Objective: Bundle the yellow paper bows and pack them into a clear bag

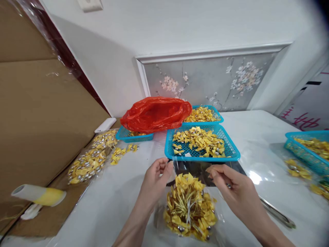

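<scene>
A clear plastic bag [160,223] lies in front of me on the white table. Inside it is a round bundle of yellow ribbon bows [190,206] with silver beads, their gold ties gathered at the centre by a whitish strip. My left hand [157,176] is closed, thumb against fingers, on the upper left edge of the bag. On the other side my right hand [232,187] pinches at the bag's upper right edge, though the film there is hard to see. A dark flat panel [238,167] lies under the bag's top end.
Blue baskets [235,151] of yellow bows stand behind the bag, with a red plastic bag [156,115] over one. Another blue basket [295,151] is at right. Tweezers [279,212] lie beside my right forearm. Bagged bows [89,159] and a cardboard tube [38,195] are at left.
</scene>
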Tool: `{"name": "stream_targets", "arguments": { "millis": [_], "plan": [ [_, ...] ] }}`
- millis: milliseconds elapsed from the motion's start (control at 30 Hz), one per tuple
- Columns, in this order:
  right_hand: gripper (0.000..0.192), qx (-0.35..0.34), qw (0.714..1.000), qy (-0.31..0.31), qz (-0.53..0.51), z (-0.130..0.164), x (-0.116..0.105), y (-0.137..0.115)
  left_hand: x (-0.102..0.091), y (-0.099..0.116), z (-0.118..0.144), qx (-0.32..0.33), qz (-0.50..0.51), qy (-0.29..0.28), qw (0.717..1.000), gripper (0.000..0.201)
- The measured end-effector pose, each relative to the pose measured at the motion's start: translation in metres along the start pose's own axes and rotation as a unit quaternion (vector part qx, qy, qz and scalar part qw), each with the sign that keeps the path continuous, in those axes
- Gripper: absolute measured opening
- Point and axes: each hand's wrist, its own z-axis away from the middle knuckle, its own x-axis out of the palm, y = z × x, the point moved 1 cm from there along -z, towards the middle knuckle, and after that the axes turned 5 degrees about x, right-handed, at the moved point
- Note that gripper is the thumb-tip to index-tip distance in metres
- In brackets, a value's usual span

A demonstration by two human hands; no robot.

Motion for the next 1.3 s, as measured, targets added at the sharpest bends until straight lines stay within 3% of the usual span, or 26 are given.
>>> {"name": "stream_targets", "arguments": {
  "millis": [200, 400, 667, 800, 867, 967, 1067, 1200, 1300],
  "plan": [
    [0.019, -0.067, 0.997, 0.024, 0.041, 0.004, -0.008, -0.011, 0.011, -0.001, -0.010, 0.023, -0.033, -0.045, 0.998, 0.025],
    [0.016, -0.126, 0.990, 0.042, 0.055, 0.011, -0.014, -0.021, 0.013, 0.008, -0.008, 0.076, -0.062, -0.026, 0.995, 0.017],
    [0.021, -0.018, 0.998, 0.049, -0.036, 0.022, -0.042, -0.016, -0.010, 0.030, 0.039, 0.158, 0.042, 0.018, 0.986, 0.016],
    [0.018, -0.043, 0.995, 0.075, -0.058, 0.031, -0.062, -0.025, -0.017, 0.048, 0.063, 0.219, 0.168, 0.033, 0.961, 0.013],
    [0.014, -0.064, 0.993, 0.086, -0.059, 0.035, -0.070, -0.031, -0.015, 0.058, 0.071, 0.248, 0.170, 0.035, 0.953, 0.012],
    [0.012, -0.076, 0.991, 0.086, -0.065, 0.040, -0.076, -0.034, -0.011, 0.067, 0.079, 0.256, 0.121, 0.085, 0.955, 0.014],
    [0.019, -0.010, 0.994, 0.049, -0.100, 0.039, -0.070, -0.027, -0.010, 0.063, 0.081, 0.249, 0.025, 0.118, 0.961, 0.016],
    [0.035, 0.145, 0.964, -0.035, -0.222, 0.036, -0.051, -0.006, -0.012, 0.043, 0.070, 0.191, -0.078, 0.057, 0.977, 0.017],
    [0.041, 0.189, 0.941, -0.041, -0.277, 0.031, -0.040, 0.003, -0.013, 0.029, 0.059, 0.128, -0.070, 0.023, 0.989, 0.017]
  ]
}}
